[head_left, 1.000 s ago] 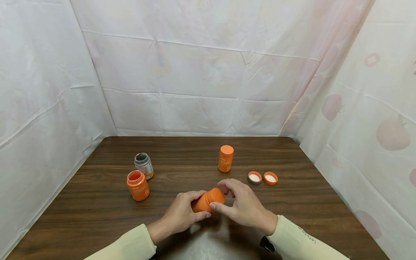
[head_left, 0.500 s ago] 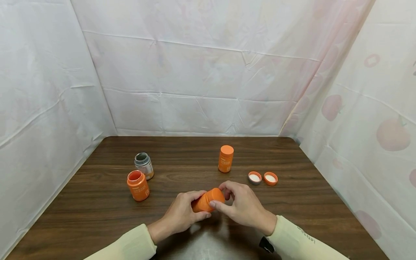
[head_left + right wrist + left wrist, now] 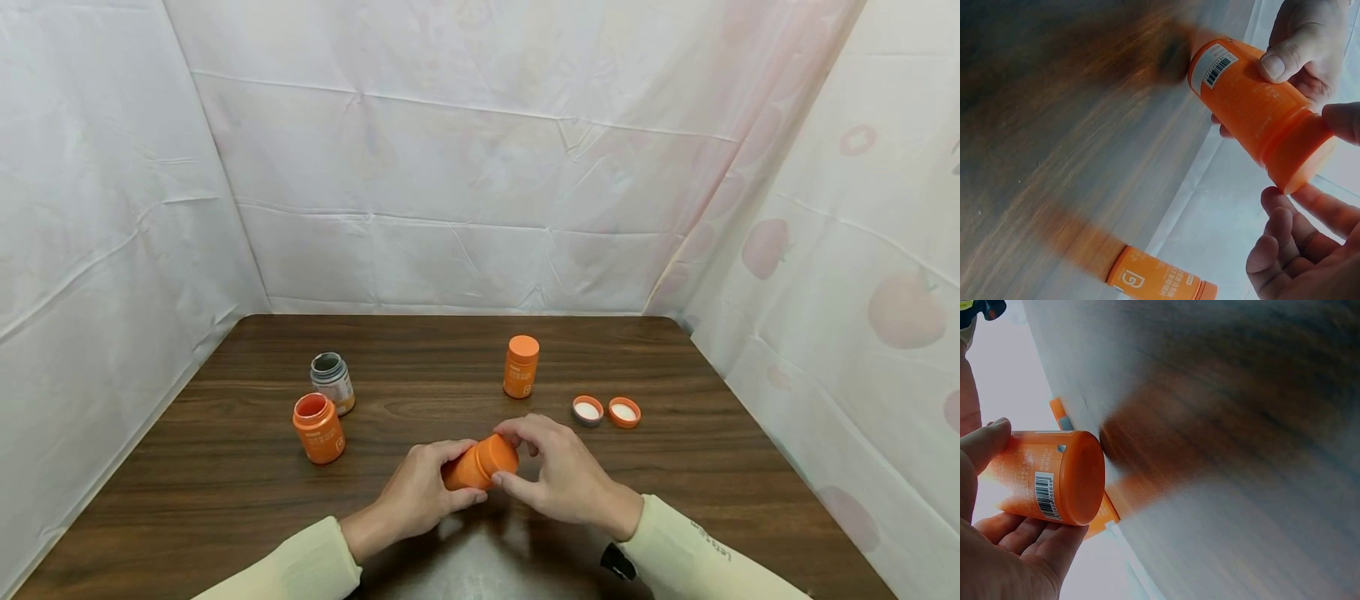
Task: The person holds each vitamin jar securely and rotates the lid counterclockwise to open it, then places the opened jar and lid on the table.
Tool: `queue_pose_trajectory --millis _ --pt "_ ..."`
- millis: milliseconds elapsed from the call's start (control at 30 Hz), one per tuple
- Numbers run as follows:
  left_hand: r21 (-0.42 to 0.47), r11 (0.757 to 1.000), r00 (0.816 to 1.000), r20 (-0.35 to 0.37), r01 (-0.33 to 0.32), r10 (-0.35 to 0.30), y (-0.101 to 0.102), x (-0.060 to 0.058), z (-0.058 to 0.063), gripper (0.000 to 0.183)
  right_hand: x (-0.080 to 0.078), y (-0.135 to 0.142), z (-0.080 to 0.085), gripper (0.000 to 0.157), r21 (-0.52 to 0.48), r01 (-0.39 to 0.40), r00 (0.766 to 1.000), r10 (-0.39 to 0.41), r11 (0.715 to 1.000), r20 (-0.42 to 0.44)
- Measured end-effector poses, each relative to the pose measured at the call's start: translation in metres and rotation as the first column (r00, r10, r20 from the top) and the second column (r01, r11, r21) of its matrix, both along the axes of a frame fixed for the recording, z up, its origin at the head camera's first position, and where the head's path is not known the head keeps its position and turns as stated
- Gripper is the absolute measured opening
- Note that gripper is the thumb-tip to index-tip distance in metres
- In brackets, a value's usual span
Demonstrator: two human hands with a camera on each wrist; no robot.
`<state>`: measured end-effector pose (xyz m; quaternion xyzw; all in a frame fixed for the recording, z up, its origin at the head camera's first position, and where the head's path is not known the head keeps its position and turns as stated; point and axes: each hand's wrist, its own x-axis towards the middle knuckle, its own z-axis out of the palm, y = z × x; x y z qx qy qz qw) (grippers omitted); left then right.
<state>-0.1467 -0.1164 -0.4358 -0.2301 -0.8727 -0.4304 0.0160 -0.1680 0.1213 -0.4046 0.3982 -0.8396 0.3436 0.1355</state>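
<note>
My left hand grips an orange plastic bottle round its body, holding it tilted over the near part of the table. Its base, with a barcode label beside it, faces the left wrist camera. The orange cap sits on the bottle's neck. My right hand pinches that cap by its sides between thumb and fingertips, and the other fingers are bent below it in the right wrist view.
A capped orange bottle stands behind the hands. To its right, a grey-rimmed cap and an orange cap lie inside-up. At left stand an uncapped orange bottle and an uncapped grey bottle on the brown table.
My right hand's thumb and fingers have shifted slightly round the cap, the thumb a little to the right. The left hand and the bottle keep their place.
</note>
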Motion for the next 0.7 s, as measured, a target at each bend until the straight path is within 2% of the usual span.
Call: queue_pose_trajectory --millis 167,433,700 --pt "-0.006 1.0 1.0 -0.002 -0.003 0.003 -0.0008 0.0 -0.0007 0.048 -0.0006 0.0008 -0.0001 0.052 0.003 -0.047 0.999 0.047 0.999 -0.012" --pt "-0.004 1.0 1.0 -0.001 0.003 -0.003 -0.0015 0.0004 -0.0014 0.05 -0.0023 0.0028 0.001 0.062 0.014 -0.12 0.993 0.12 0.993 0.014" --pt "-0.008 1.0 1.0 -0.003 0.006 -0.006 -0.002 0.0002 -0.0019 0.051 -0.0018 0.002 0.0014 0.07 0.009 -0.144 0.99 0.144 0.99 -0.008"
